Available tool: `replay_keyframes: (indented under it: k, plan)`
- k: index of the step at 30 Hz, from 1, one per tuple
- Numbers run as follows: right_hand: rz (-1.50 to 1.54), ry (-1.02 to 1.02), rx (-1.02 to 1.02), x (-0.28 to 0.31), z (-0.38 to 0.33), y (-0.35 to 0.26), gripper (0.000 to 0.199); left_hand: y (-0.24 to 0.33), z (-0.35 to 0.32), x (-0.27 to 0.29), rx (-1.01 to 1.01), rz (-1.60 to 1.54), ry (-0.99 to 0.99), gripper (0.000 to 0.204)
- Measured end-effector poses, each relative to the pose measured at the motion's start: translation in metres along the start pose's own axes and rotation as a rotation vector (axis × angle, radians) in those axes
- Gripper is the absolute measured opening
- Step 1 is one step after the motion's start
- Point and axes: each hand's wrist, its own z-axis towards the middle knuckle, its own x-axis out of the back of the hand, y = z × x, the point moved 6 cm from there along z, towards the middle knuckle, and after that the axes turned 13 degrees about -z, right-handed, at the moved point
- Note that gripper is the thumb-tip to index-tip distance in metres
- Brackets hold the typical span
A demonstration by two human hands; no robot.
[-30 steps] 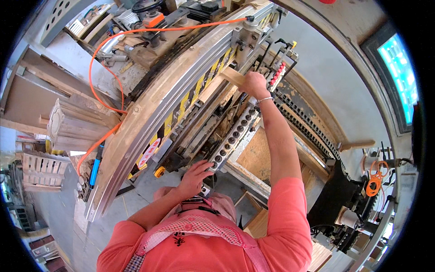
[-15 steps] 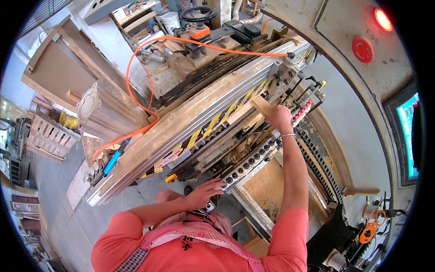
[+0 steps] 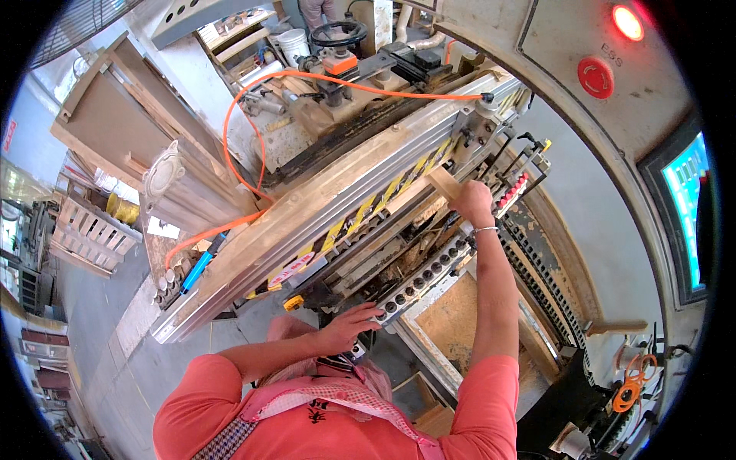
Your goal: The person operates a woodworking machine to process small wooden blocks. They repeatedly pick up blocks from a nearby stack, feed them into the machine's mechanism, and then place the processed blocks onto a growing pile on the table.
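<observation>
- your right hand [image 3: 473, 203] reaches up along the machine and closes around the end of a pale wooden strip [image 3: 440, 184], which lies slantwise against the long aluminium beam [image 3: 337, 207] near that beam's far end.
- a thin metal bangle [image 3: 486, 229] circles your right wrist just below the grip.
- your left hand [image 3: 349, 328] rests open, fingers spread, on the near end of the drilling head bar [image 3: 425, 276], a grey bar set with a row of round sockets; it grasps nothing.
- the wooden strip sits just above that bar and just beside the yellow-and-black hazard stripe [image 3: 383, 195] that runs along the beam's face.
- an orange air hose [image 3: 253, 146] loops from the beam's far end over the machine's top and trails down toward its near left corner, where a blue-handled tool [image 3: 198, 268] lies.
- a chipboard panel [image 3: 460, 322] dusted with sawdust lies in the machine bed under your right forearm.
- beyond the machine's left side stand framed wooden panels [image 3: 115, 130] and stacked slatted pallets [image 3: 84, 234].
- on the cabinet at the right edge, a red round push button [image 3: 596, 77] sits below a lit red lamp [image 3: 627, 21], with a glowing screen [image 3: 686, 207] further down.
</observation>
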Motion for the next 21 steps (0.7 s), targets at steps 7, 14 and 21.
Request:
replay_keyframes:
  k: [7,14,21]
  plan:
    - [-0.032,-0.071,-0.041,0.003,-0.004,-0.01,0.038,-0.003,-0.009,0.002,-0.018,0.045,-0.011,0.061]
    - [0.242,0.537,-0.306,0.039,-0.096,-0.025,0.047,-0.012,0.0,-0.002,-0.09,0.146,-0.092,0.049]
    - [0.583,0.553,-0.616,0.02,-0.338,-0.091,0.032,-0.022,0.006,-0.005,-0.231,-0.024,0.094,0.022]
